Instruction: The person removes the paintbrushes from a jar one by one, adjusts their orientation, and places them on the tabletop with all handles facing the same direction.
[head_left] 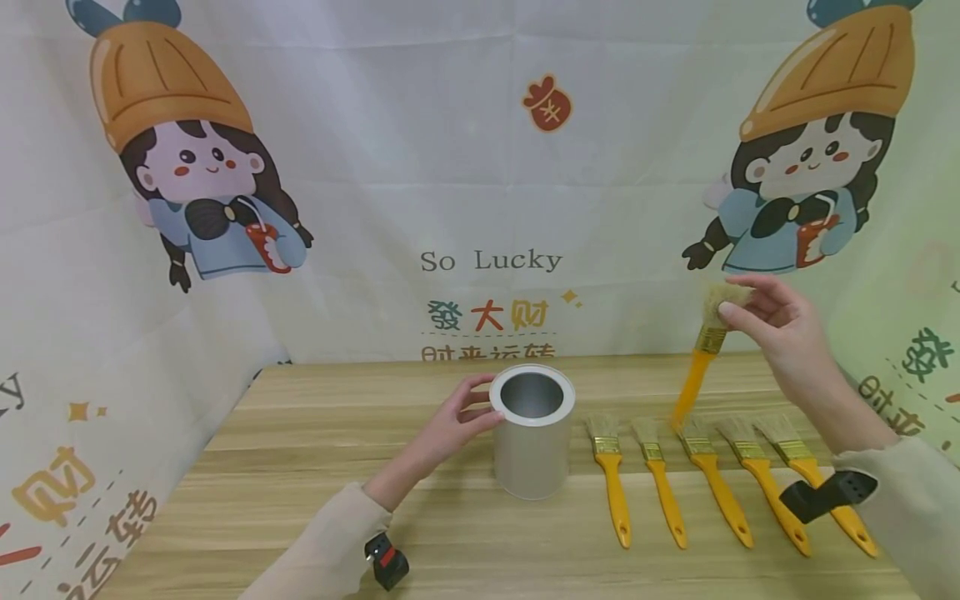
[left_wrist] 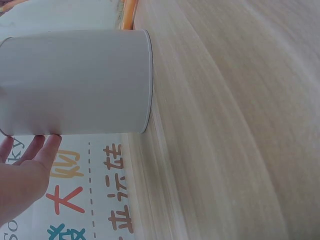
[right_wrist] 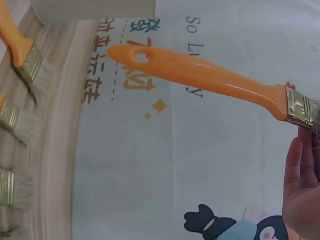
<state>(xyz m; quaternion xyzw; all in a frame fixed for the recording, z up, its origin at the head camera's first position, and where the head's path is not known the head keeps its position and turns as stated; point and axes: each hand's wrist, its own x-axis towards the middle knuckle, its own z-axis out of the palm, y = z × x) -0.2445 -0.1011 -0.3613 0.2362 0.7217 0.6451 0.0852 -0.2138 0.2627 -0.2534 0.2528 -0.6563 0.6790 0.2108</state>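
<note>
A pale grey can (head_left: 531,454) with a round open top stands upright on the table. My left hand (head_left: 459,417) holds its upper left side, with the thumb on the front and the fingers near the rim. In the left wrist view the fingertips meet the wall of the can (left_wrist: 75,82). My right hand (head_left: 787,329) pinches a paintbrush (head_left: 693,379) by its bristles, above the table at the right. The orange handle (right_wrist: 200,75) hangs downward, clear of the tabletop.
Several orange-handled paintbrushes (head_left: 652,467) lie in a row right of the can, bristles pointing away from me. The wooden table (head_left: 300,500) ends at a printed cloth backdrop (head_left: 375,167). Another cloth hangs along the right side.
</note>
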